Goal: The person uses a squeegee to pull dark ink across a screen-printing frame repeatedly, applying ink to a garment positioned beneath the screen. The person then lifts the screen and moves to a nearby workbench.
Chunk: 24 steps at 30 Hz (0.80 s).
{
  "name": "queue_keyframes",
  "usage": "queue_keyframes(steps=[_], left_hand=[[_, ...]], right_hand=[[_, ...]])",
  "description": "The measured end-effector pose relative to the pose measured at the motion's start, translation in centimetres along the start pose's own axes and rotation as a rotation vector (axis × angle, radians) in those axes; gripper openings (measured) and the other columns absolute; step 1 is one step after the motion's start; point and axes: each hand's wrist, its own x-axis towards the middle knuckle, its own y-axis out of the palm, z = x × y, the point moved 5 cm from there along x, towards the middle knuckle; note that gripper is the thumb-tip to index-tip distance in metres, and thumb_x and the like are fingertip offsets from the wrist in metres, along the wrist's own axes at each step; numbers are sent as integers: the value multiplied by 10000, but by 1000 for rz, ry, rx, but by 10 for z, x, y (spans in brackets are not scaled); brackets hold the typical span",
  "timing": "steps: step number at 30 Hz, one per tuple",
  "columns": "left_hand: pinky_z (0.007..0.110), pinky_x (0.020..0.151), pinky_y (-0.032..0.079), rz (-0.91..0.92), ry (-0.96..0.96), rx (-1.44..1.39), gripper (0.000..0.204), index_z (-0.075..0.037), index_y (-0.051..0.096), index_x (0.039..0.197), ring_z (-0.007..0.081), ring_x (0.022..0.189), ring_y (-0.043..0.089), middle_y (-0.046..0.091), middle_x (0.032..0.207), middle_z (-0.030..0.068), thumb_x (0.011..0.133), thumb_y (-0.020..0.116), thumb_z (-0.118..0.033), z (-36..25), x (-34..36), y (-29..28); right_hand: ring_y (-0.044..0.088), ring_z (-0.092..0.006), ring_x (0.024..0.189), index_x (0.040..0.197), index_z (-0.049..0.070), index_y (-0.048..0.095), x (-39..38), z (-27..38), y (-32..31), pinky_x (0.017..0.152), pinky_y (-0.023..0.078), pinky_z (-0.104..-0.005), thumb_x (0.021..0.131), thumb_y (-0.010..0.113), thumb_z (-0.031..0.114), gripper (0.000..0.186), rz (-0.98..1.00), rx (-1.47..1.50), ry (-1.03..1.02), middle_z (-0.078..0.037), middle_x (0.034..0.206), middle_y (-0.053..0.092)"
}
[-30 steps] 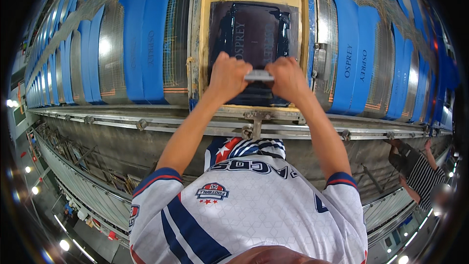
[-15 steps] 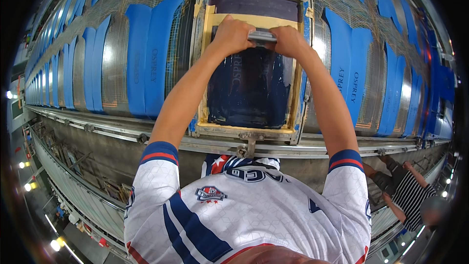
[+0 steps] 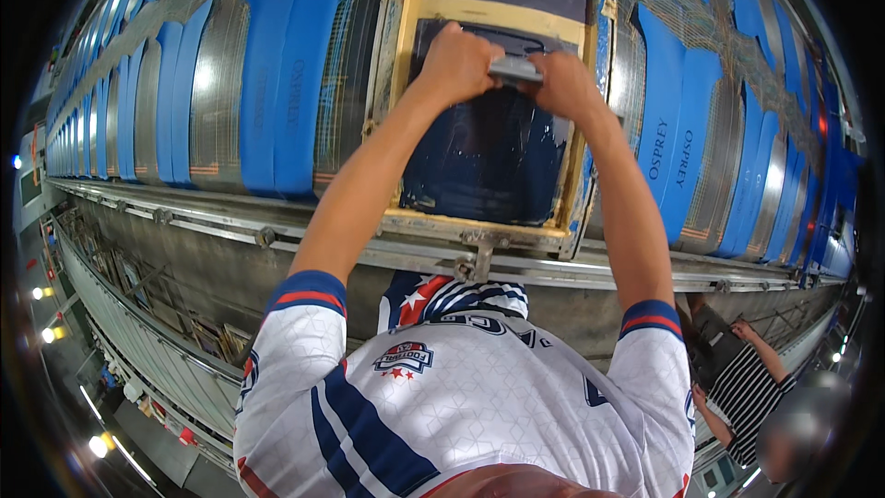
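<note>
My left hand [image 3: 458, 63] and my right hand [image 3: 566, 85] are closed on the two ends of a grey squeegee [image 3: 516, 69]. The squeegee lies across the far part of a screen-printing frame [image 3: 604, 65], its lower edge hidden by my hands. Wet, shiny dark ink [image 3: 484, 161] covers the mesh between the squeegee and the near side of the frame. Yellowish tape [image 3: 498, 17] borders the mesh, and a dark strip of screen shows beyond it.
Blue fabric panels [image 3: 300, 83] with dark lettering lie in rows on a long printing table [image 3: 217, 120]. A metal rail [image 3: 369, 244] runs along its near edge, with a clamp bracket [image 3: 479, 263] on the frame. At the lower right stands another person [image 3: 751, 392] in a striped shirt.
The squeegee, in both hands, has moved slightly toward me over the screen, away from the far tape. My view has shifted a little. The person at the right has moved.
</note>
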Motion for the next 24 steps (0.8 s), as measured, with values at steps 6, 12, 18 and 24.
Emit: queue_keyframes(steps=[6,12,18,24], left_hand=[[368,806,405,-97,-17,-33,177,-142,690,826,211,777,633,651,768,14,715,819,-193,-78,-131,4],[376,796,404,-161,-25,8,344,-154,728,1038,199,825,619,696,888,-5,704,796,-202,-84,-150,-5],[383,836,411,-113,48,28,266,-159,677,855,201,858,611,637,861,-8,607,772,-174,-88,-140,10],[361,857,401,-202,-39,-93,257,-164,694,856,186,875,604,638,858,-25,611,768,-147,-84,-160,-8]], right_hand=[[664,-349,946,964,49,695,-126,67,41,892,499,-461,730,833,219,321,-2,64,-57,-143,927,712],[652,-378,1064,1173,-13,694,-114,-14,-8,954,495,-459,849,782,424,551,-569,175,259,-252,1125,694],[683,-386,840,906,-6,685,-136,-145,36,742,510,-455,956,651,360,370,-706,208,678,-213,872,714],[574,-199,687,876,-14,670,-129,-105,-7,668,461,-392,961,677,306,331,-612,364,699,-114,757,674]])
